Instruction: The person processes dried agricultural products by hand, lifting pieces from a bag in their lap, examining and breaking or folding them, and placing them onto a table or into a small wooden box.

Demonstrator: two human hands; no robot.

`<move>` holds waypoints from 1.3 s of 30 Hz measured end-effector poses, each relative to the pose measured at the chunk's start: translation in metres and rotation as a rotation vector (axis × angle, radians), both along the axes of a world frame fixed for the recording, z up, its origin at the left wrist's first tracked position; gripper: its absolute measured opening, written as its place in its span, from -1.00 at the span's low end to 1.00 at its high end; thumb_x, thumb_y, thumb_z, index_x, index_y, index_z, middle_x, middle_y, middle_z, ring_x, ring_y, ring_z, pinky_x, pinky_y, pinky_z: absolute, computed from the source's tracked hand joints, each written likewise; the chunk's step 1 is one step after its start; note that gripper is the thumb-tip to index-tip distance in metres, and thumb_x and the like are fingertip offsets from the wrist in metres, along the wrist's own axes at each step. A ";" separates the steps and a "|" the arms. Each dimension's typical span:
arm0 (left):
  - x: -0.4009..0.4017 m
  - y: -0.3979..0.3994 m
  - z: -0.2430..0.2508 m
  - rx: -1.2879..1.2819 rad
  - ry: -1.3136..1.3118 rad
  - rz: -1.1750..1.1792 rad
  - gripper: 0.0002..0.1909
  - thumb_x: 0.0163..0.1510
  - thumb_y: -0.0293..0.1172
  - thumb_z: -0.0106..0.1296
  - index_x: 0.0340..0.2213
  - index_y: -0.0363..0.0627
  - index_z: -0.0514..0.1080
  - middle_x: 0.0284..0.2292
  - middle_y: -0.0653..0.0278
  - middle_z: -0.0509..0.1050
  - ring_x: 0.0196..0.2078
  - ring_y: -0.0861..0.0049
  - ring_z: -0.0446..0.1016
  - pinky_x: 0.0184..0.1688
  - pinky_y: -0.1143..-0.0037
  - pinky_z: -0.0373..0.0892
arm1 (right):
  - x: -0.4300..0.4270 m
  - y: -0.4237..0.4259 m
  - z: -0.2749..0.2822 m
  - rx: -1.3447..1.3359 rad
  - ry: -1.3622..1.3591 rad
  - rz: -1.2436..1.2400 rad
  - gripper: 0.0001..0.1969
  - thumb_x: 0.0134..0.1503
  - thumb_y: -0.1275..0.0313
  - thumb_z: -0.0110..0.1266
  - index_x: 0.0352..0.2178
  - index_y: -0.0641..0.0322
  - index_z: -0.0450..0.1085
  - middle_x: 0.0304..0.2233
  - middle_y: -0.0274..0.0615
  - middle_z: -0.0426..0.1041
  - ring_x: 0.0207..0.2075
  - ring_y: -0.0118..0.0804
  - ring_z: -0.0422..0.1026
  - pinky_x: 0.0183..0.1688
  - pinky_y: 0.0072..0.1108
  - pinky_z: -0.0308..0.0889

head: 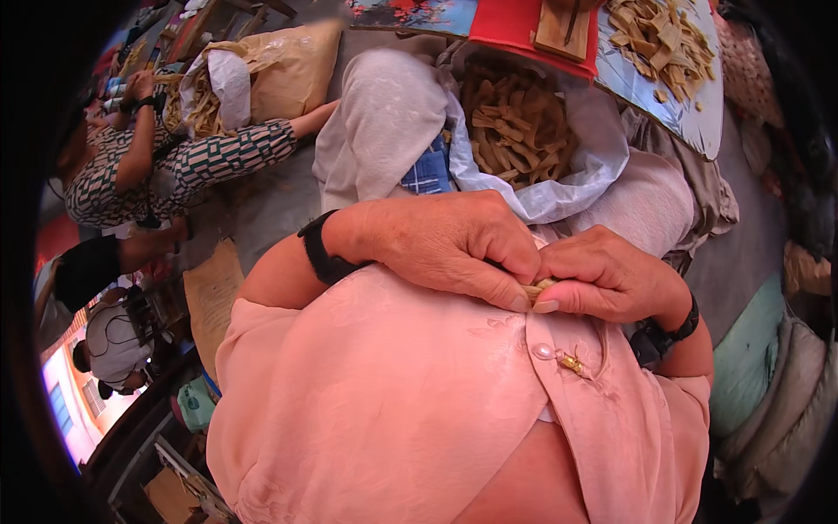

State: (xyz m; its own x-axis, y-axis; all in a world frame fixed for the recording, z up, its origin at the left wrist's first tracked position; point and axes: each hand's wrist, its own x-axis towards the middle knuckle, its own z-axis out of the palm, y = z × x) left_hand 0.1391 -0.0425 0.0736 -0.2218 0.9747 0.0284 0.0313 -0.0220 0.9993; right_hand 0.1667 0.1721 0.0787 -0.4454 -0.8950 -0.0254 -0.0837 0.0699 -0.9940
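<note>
Close to the chest of the pink blouse, a small pale tan strip (539, 287) is pinched between both hands. My left hand (458, 245) grips one end with thumb and curled fingers, a black band on its wrist. My right hand (605, 275) pinches the other end, its thumb tip near the left thumb tip; a black watch is on that wrist. The fingers hide most of the strip. Beyond the hands, between the knees, an open white plastic sack (556, 193) holds many tan dried strips (517, 131).
A low table (655, 121) ahead bears a pile of tan pieces (664, 46), a red cloth (504, 29) and a wooden block with a dark tool (562, 29). At left, a seated person (216, 157) handles strips beside a sack. Stuffed sacks (785, 406) lie at right.
</note>
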 end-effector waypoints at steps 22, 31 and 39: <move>-0.050 0.024 -0.172 -0.701 1.059 0.368 -0.71 -0.18 -0.47 -0.05 -0.30 -0.11 0.41 -0.28 0.20 0.38 -0.15 0.30 0.33 -0.17 0.33 0.24 | -0.120 -0.010 -0.209 0.730 0.463 -0.911 -0.78 -0.03 0.39 -0.07 -0.41 0.37 0.31 -0.48 0.16 0.39 -0.39 0.10 0.38 -0.34 -0.28 0.27; -0.040 0.015 -0.163 -0.318 0.561 0.732 -0.94 -0.11 -0.49 -0.02 -0.52 -0.18 0.42 -0.41 0.16 0.39 -0.28 0.29 0.38 -0.28 0.41 0.28 | -0.093 0.012 -0.147 0.529 0.270 -0.948 -0.75 -0.13 0.31 0.07 -0.47 0.30 0.32 -0.55 -0.02 0.40 -0.47 -0.11 0.39 -0.40 -0.44 0.26; -0.066 0.030 -0.125 -0.193 0.524 0.814 -0.59 -0.15 -0.55 0.06 -0.18 -0.18 0.30 -0.19 0.22 0.31 -0.44 0.55 0.36 -0.37 0.58 0.32 | -0.071 0.026 -0.022 -0.301 -0.060 -0.979 -0.84 0.07 0.34 0.05 -0.50 0.18 0.32 -0.51 -0.45 0.40 -0.46 -0.72 0.33 -0.41 -0.83 0.21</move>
State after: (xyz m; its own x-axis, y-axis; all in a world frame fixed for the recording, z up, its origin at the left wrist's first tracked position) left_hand 0.0733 -0.0128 -0.0514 -0.8316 0.5285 0.1706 0.4039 0.3648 0.8389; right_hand 0.0958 0.1982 0.0569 -0.9891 -0.1130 0.0940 -0.0738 -0.1716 -0.9824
